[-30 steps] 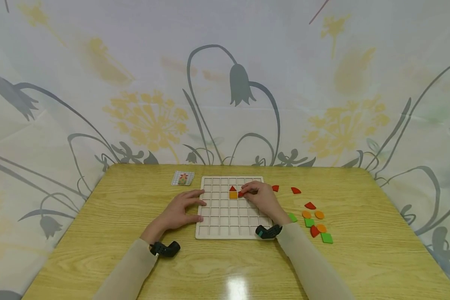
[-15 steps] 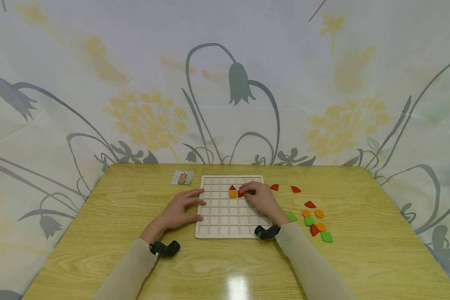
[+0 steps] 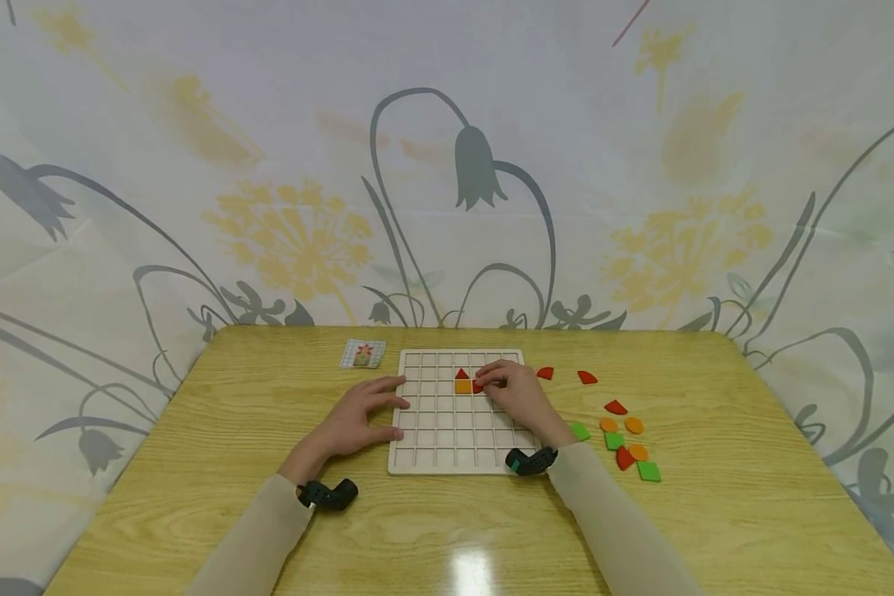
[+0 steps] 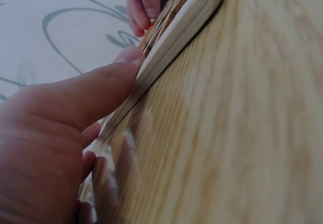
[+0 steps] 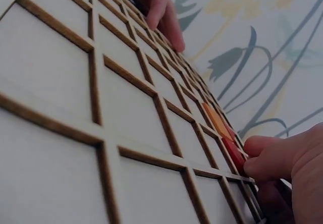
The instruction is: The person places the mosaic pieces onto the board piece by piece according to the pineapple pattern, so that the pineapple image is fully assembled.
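The white grid board [image 3: 426,420] lies on the table between both hands. My right hand [image 3: 520,393] reaches over its right side, thumb and fingertips at a red quarter-circle tile [image 5: 233,154]. In the right wrist view that tile lies in a cell beside the orange square tile [image 5: 216,120], with the fingertips against its far end. Behind the orange square, a red triangle tile [image 3: 462,374] sits in its own cell. My left hand [image 3: 352,420] rests along the board's left edge, fingers spread and fairly straight; its thumb touches the rim in the left wrist view.
Right of the board lie several loose tiles: red quarter-circles [image 3: 587,377], orange circles [image 3: 634,425] and green squares [image 3: 649,472]. A small card [image 3: 362,353] with a gridded picture lies behind the left hand. A patterned cloth [image 3: 305,165] hangs behind the table.
The red quarter-circle tile, tilted in the right fingers a second ago, has come down flat into the cell beside the orange square. The left hand has stayed at the board's edge.
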Demonstrator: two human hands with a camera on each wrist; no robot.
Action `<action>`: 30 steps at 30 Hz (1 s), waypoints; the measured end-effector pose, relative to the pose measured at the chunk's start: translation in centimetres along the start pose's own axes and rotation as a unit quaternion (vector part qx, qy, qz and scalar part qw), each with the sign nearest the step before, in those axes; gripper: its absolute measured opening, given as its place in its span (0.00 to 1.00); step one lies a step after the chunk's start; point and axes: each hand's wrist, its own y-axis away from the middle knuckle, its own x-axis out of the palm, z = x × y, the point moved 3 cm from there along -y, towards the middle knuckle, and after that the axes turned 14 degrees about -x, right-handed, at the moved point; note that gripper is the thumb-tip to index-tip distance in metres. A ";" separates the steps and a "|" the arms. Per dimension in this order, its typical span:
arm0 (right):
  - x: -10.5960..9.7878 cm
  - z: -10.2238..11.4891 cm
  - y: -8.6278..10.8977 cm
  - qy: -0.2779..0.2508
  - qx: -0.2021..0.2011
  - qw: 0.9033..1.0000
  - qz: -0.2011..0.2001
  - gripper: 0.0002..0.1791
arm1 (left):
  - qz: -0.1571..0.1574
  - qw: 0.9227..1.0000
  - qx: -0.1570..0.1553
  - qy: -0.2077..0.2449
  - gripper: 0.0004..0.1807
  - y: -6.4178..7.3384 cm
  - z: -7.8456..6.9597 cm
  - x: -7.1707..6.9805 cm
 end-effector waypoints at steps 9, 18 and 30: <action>-2.4 -1.1 0.9 -0.017 0.019 0.999 -0.027 0.11 | -0.004 1.000 0.010 -0.006 0.21 0.0 -0.2 0.1; -7.2 -3.2 2.9 -0.004 0.045 0.997 -0.069 0.11 | -0.003 1.000 0.006 -0.008 0.21 0.0 -0.2 0.1; -12.4 -5.8 5.8 0.021 0.125 0.988 -0.090 0.16 | -0.003 1.000 0.005 -0.003 0.22 0.0 -0.1 0.1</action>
